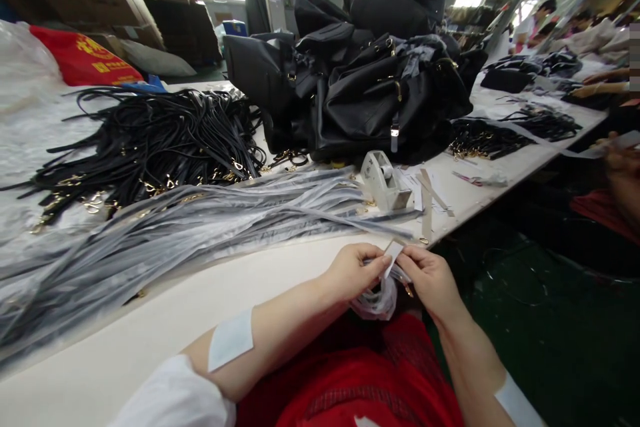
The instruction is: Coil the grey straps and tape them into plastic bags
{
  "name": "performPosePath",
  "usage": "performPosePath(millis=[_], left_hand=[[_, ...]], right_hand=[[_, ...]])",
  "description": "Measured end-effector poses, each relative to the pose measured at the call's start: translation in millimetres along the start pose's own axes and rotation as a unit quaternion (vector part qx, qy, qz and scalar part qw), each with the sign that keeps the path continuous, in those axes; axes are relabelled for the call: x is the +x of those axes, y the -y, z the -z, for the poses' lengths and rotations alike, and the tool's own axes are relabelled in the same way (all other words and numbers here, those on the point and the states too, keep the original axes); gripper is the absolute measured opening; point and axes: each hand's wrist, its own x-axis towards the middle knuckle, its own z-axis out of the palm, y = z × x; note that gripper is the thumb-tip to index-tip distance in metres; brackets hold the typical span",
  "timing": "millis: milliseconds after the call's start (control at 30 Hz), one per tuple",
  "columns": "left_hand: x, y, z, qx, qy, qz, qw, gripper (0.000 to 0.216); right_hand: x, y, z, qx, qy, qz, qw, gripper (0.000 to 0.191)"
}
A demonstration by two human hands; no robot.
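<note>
Close to the table's front edge, my left hand (pixel 356 271) is closed, its thumb and fingers pinching a small white strip (pixel 393 255). My right hand (pixel 433 275) is closed too, fingertips at the strip's right side and on a strap wrapped in clear film. Below the hands hangs the coiled, film-wrapped bundle (pixel 376 301) of that strap, with a gold-coloured clasp (pixel 409 291) showing under the right fingers. What lies between the fingertips is partly hidden. Just beyond the hands stands a white tape dispenser (pixel 384 181).
Film-wrapped straps (pixel 200 227) stretch across the white table (pixel 210 303). Behind them lie a heap of black straps with gold clasps (pixel 175 133) and a tall pile of black bags (pixel 360 87). Further straps (pixel 493 139) lie to the right, near another person's hand (pixel 623 163).
</note>
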Motion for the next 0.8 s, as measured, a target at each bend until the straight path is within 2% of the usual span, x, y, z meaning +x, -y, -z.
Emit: performPosePath(millis=[100,200,300,367,467,567,600,667,733,767,800], left_hand=[[-4,-6,1,-0.002,-0.03,-0.003,1.0,0.023],[-7,-10,1,-0.009,-0.062,-0.063,0.996,0.016],[-10,-10,-1,-0.012,-0.051,-0.097,0.994,0.021],[-11,-8,-3,0.011,-0.037,-0.105,0.994,0.022],[-12,-7,-3,0.05,-0.021,-0.103,0.993,0.022],[-10,-9,4,0.086,0.007,-0.083,0.993,0.031],[-9,-11,7,0.103,0.031,-0.062,0.992,0.033],[-6,-13,14,0.105,0.115,0.002,0.988,0.032],[-4,-15,22,0.037,0.195,0.062,0.978,0.031],[-3,-15,25,-0.016,0.205,0.075,0.976,0.03],[-2,-15,28,-0.064,0.192,0.075,0.976,0.029]], right_hand=[[-2,8,7,0.005,0.067,0.007,0.998,0.031],[-1,12,11,-0.022,0.1,-0.014,0.995,0.03],[2,12,10,-0.032,0.106,-0.066,0.992,0.027],[5,11,10,-0.01,0.132,-0.087,0.987,0.025],[7,14,10,-0.037,0.166,-0.08,0.982,0.02],[4,23,11,-0.178,0.133,0.007,0.975,0.014],[3,27,11,-0.223,0.114,0.047,0.967,0.013],[-1,34,11,-0.281,0.092,0.132,0.946,0.015],[-5,39,9,-0.312,0.102,0.216,0.919,0.017],[-7,40,8,-0.33,0.11,0.254,0.902,0.016],[-9,40,6,-0.352,0.117,0.285,0.884,0.019]])
